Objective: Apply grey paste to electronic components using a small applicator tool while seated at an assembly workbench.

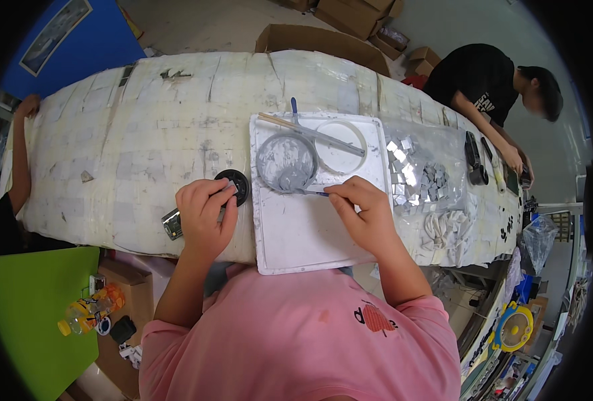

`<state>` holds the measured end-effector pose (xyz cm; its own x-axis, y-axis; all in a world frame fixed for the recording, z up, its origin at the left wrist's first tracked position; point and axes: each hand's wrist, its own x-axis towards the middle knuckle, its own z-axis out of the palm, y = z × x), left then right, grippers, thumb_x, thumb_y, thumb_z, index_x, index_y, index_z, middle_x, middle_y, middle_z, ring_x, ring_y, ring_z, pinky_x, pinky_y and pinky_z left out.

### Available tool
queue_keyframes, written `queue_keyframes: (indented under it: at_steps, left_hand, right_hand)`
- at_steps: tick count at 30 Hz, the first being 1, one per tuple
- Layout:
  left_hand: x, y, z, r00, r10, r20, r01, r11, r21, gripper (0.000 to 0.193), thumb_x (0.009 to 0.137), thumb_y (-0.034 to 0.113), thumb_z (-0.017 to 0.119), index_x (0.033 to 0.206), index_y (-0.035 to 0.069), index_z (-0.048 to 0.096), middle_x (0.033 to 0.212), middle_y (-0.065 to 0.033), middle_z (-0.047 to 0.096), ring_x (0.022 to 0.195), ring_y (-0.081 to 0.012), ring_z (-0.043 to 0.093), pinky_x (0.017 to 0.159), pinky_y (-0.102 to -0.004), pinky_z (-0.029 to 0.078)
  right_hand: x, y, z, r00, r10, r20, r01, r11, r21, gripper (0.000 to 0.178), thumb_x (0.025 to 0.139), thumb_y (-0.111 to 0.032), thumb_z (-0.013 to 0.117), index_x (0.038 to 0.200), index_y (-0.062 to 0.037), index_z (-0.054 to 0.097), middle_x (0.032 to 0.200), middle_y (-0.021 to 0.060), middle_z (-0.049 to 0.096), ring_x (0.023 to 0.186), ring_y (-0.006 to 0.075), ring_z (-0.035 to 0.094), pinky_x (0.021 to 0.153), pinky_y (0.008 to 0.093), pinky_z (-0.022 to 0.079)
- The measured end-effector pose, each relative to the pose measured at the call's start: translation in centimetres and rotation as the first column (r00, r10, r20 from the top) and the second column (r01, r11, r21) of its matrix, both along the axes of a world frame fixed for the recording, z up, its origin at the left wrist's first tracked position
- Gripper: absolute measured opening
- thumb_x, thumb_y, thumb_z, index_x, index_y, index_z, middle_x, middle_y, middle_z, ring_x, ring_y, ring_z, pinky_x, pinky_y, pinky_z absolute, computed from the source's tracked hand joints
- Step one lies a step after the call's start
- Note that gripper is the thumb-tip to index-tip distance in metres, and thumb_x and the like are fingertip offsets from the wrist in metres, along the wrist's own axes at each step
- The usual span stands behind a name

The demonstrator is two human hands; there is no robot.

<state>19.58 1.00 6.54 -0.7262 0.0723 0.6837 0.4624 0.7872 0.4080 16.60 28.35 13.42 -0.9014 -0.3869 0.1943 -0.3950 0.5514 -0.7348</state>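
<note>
My left hand (206, 217) is closed, its thumb and fingertips pinching a small silver-grey piece (232, 184) over a black round part (242, 190). Part of that black part is hidden by the fingers. Beside the same hand lies a dark, glossy flat object (172, 224), partly covered. Between the fingers of my right hand (365, 215) is a thin blue-handled tool (318, 193); its tip reaches into grey paste in a round shallow dish (262, 175). The dish stands on a white tray (296, 250), next to a pale ring (341, 172).
Sticks (323, 138) lie across the dish and ring. Right of the tray is a clear bag (453, 144) with many small shiny square pieces (403, 170), and a crumpled white cloth (447, 234). People sit at the table's far right (477, 80) and left (19, 167).
</note>
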Motion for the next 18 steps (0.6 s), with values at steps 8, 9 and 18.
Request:
queue_keyframes:
  at_steps: [8, 9, 18]
  left_hand:
    - [0.3, -0.1, 0.2, 1.0, 0.001, 0.013, -0.002, 1.0, 0.024, 0.023, 0.072, 0.003, 0.069, 0.094, 0.007, 0.068, 0.1, -0.0054, 0.062, 0.093, -0.0258, 0.056, 0.084, -0.0388, 0.039]
    - [0.4, -0.1, 0.3, 1.0, -0.005, 0.023, 0.005, 0.999, 0.04, 0.023, 0.072, 0.002, 0.069, 0.094, 0.007, 0.068, 0.099, -0.0057, 0.062, 0.093, -0.0263, 0.056, 0.083, -0.0389, 0.04]
    - [1.4, -0.1, 0.2, 0.999, 0.013, 0.033, -0.015, 0.997, 0.07, 0.023, 0.071, 0.001, 0.069, 0.093, 0.004, 0.068, 0.099, -0.0064, 0.063, 0.093, -0.0273, 0.057, 0.082, -0.0387, 0.042]
  right_hand:
    - [-1.6, -0.9, 0.5, 0.751, 0.043, 0.658, 0.34, 0.83, -0.442, 0.018, 0.09, -0.011, 0.062, 0.099, 0.004, 0.069, 0.069, 0.0013, 0.057, 0.06, 0.0093, 0.05, 0.055, 0.0231, 0.037]
    - [-1.9, -1.3, 0.7, 0.693, 0.097, 0.715, 0.395, 0.777, -0.489, 0.018, 0.09, -0.01, 0.062, 0.1, 0.0044, 0.069, 0.068, 0.002, 0.056, 0.059, 0.0102, 0.05, 0.053, 0.0227, 0.036]
    - [-2.3, -5.5, 1.6, 0.695, 0.136, 0.706, 0.275, 0.857, -0.435, 0.022, 0.091, -0.011, 0.063, 0.103, 0.0053, 0.068, 0.069, 0.0023, 0.058, 0.059, 0.0096, 0.05, 0.052, 0.0227, 0.037]
